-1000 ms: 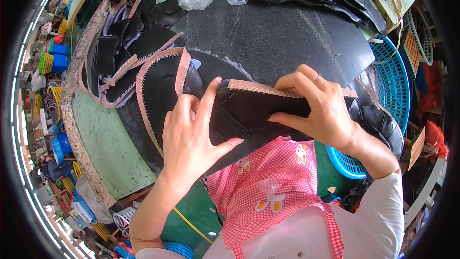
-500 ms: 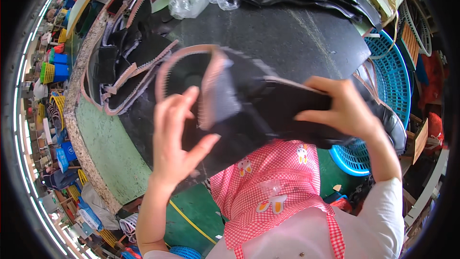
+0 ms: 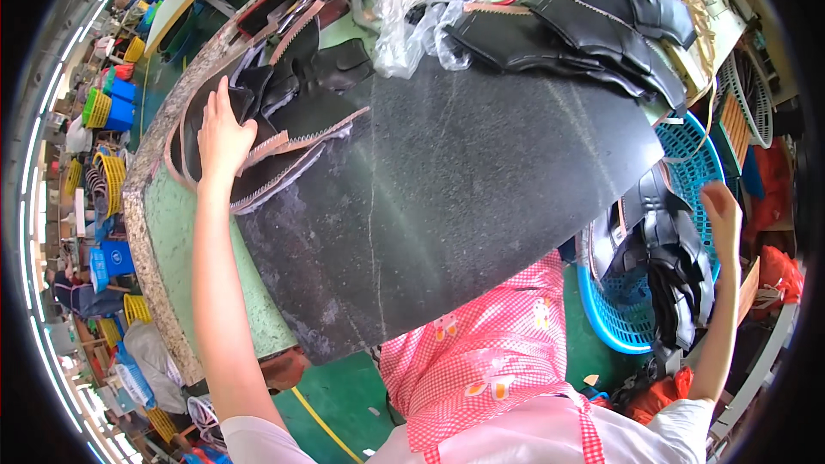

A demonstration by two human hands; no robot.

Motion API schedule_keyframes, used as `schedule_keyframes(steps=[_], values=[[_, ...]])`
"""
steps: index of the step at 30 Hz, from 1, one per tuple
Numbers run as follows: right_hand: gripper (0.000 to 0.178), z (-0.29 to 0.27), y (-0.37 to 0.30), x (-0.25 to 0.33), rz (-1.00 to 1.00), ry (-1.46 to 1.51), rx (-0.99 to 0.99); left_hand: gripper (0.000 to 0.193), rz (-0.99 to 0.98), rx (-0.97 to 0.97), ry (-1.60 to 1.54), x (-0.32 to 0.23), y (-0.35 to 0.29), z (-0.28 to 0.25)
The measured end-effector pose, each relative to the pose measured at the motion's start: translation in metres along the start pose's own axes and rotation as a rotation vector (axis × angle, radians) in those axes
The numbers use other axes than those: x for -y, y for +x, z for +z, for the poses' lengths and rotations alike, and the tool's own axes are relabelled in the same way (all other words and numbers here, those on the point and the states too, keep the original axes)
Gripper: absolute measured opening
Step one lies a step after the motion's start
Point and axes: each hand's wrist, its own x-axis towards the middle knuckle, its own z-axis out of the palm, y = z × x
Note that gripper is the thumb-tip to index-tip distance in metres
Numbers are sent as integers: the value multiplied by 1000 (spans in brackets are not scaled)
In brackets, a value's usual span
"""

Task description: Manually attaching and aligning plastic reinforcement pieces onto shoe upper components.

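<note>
At the left of the table my left hand [image 3: 225,136] lies with its fingers stretched out over a pile of black leather boot uppers [image 3: 318,77]. These pieces have pinkish-brown zipper tape with teeth along their edges. Beyond the table's right end, my right hand [image 3: 722,199] hovers by the rim of a blue plastic basket [image 3: 706,150], its fingers loosely curled and nothing visible in them. Several black uppers [image 3: 662,241] hang over and into that basket, just left of my right hand and apart from it.
A dark slab [image 3: 447,198] covers the tabletop before me. Along its far side are a clear plastic bag [image 3: 417,9] and more stacked black uppers [image 3: 584,34]. Scissors [image 3: 301,2] lie at the far left. A speckled stone edge [image 3: 146,232] borders the table.
The upper that both hands were handling over the table now lies at the blue basket, out of my hands. My left hand has moved left to the pile; my right hand has moved right.
</note>
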Motion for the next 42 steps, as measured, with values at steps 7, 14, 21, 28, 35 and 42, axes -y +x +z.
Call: schedule_keyframes(steps=[7, 14, 21, 28, 35, 42], values=[[26, 158, 36, 266, -889, 249, 292, 60, 28, -131, -150, -7, -37, -45], [50, 213, 107, 284, -886, -100, -168, 93, 287, 176, -253, -129, -114, -102], [10, 210, 132, 352, -959, 338, -85, 78, 276, -223, -558, -229, -28, -38], [24, 246, 209, 409, -674, -375, 205, 32, 76, -21, -1110, -218, 24, -46], [29, 269, 176, 430, -794, -543, 274, 27, 159, 56, -1190, -206, 12, -44], [20, 252, 180, 386, -954, 221, 268, 23, 10, 171, -1283, -178, 5, -46]])
